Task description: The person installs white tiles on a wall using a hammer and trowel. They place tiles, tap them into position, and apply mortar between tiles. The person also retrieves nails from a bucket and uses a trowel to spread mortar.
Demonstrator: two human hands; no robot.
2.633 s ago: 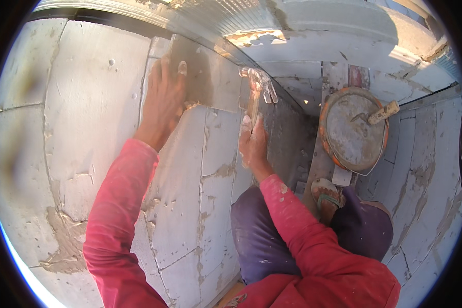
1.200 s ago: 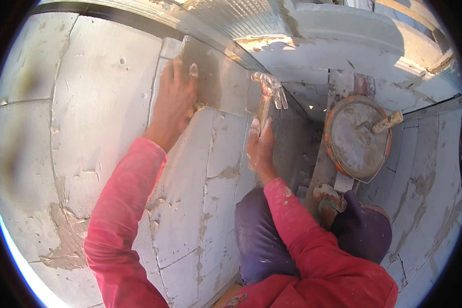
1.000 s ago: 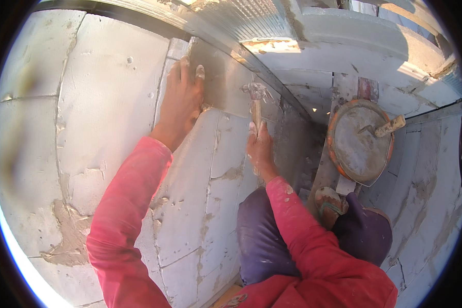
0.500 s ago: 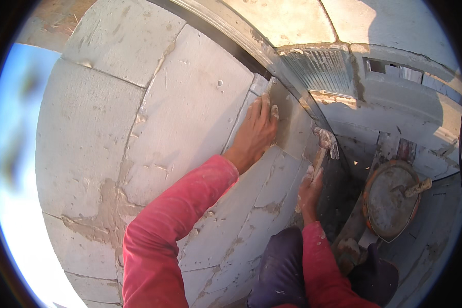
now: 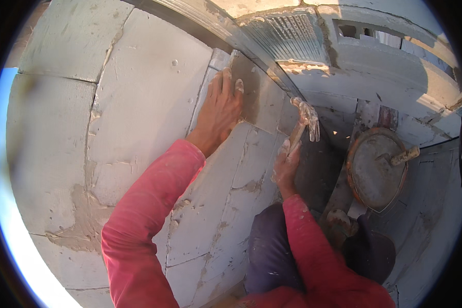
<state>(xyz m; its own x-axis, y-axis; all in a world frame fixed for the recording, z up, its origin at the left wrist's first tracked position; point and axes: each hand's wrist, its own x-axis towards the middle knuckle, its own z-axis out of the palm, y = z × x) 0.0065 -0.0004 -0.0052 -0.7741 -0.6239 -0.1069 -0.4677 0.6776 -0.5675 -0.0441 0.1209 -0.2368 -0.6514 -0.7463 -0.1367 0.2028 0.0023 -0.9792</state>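
My right hand (image 5: 286, 163) is wrapped round the handle of a mortar-caked claw hammer (image 5: 307, 116), its head up beside the metal frame (image 5: 272, 72). To the left, my left hand (image 5: 222, 105) lies over the top edge of the pale block wall (image 5: 149, 92), fingers stretched out. Its fingertips are next to a small block piece (image 5: 256, 92) with a damp grey patch, set between the large blocks and the frame. The hand's underside is hidden, so how firmly it presses cannot be seen.
On the right, a round bucket (image 5: 377, 169) holds grey mortar, with a tool handle (image 5: 405, 155) sticking out. A ribbed glass-like panel (image 5: 287, 38) and a block with openings (image 5: 380, 38) sit in the wall beyond the frame. Mortar smears (image 5: 79, 220) mark the block joints.
The view has shifted, so the wall, frame and bucket sit further left and higher. My left hand stays on the same block edge, and my right hand still grips the hammer near the frame.
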